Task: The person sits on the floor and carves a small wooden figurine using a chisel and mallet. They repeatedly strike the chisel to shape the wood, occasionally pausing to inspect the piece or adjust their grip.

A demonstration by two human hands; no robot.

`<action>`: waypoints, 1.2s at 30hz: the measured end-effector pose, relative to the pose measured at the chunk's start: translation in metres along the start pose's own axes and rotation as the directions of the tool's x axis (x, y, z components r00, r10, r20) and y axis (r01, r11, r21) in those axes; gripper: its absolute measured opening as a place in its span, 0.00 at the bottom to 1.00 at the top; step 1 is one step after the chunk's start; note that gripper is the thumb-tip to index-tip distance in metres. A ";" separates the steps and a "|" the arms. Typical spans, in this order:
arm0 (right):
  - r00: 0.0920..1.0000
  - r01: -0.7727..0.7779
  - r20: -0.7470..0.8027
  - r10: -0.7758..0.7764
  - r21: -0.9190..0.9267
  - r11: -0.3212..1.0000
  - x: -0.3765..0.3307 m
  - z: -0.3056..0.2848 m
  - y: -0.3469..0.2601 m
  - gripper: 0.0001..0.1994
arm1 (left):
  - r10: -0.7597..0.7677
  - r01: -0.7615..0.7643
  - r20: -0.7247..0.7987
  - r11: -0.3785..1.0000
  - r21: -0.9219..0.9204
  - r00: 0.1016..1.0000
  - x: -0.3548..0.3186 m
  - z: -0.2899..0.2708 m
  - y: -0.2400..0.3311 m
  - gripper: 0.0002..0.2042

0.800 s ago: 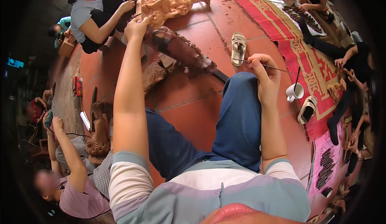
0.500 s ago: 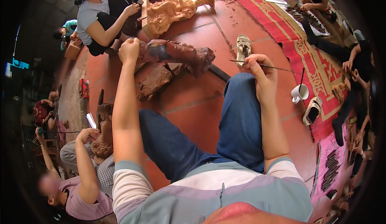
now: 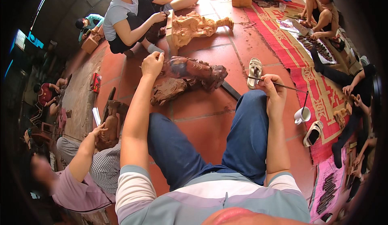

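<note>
A dark reddish-brown carved wooden statue (image 3: 196,72) lies on its side in front of my knees, over a rough brown piece of wood (image 3: 169,91). My left hand (image 3: 152,64) is closed at the statue's left end and appears to grip it; the fingers' contact is partly hidden. Between the thumb and fingers of my right hand (image 3: 275,88), above my right knee, is a thin dark stick (image 3: 292,87), held roughly level. Its left end passes over a beige sandal (image 3: 255,72) on the floor.
A white mug (image 3: 302,115) with a dark stick in it stands right of my right hand, near another sandal (image 3: 313,133) and a red patterned mat (image 3: 279,37). A paler carved statue (image 3: 198,30) lies beyond. People sit working on both sides.
The whole view has shifted, so the scene sits lower and further right. My left hand stays at the statue's end, and my right hand still holds the stick.
</note>
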State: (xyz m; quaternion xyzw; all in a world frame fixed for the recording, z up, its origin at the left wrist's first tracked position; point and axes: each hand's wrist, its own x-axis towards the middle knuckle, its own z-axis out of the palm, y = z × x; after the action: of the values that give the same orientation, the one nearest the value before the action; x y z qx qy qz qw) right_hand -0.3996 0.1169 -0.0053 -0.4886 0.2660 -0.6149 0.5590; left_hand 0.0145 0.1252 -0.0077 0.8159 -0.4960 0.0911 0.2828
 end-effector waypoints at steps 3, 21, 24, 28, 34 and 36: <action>1.000 0.022 0.013 -0.022 0.031 0.999 -0.004 -0.002 -0.004 0.07 | 0.062 -0.061 -0.012 0.998 0.011 0.998 0.000 0.002 -0.012 0.16; 0.992 0.122 0.019 -0.127 0.170 0.978 -0.025 -0.026 -0.040 0.07 | 0.101 -0.158 0.176 0.926 0.343 0.979 -0.033 -0.030 0.054 0.18; 0.989 0.130 0.036 -0.141 0.205 0.970 -0.027 -0.020 -0.043 0.07 | 0.046 -0.129 0.212 0.909 0.396 0.976 -0.037 -0.033 0.049 0.18; 0.990 0.128 0.043 -0.138 0.180 0.975 -0.029 -0.017 -0.045 0.08 | -0.036 -0.070 0.216 0.884 0.463 0.976 -0.037 -0.031 0.065 0.20; 0.984 0.156 0.054 -0.169 0.199 0.968 -0.045 -0.018 -0.060 0.08 | -0.258 0.029 0.363 0.847 0.530 0.896 -0.036 -0.026 0.098 0.26; 0.984 0.150 0.061 -0.168 0.223 0.963 -0.052 -0.026 -0.067 0.07 | -0.110 -0.098 0.344 0.840 0.534 0.932 -0.043 -0.025 0.094 0.24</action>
State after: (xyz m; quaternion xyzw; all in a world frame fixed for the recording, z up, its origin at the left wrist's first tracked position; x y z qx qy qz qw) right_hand -0.4565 0.1760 0.0277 -0.4684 0.1346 -0.6632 0.5681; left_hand -0.0842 0.1392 0.0292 0.8664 -0.4906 0.0752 -0.0556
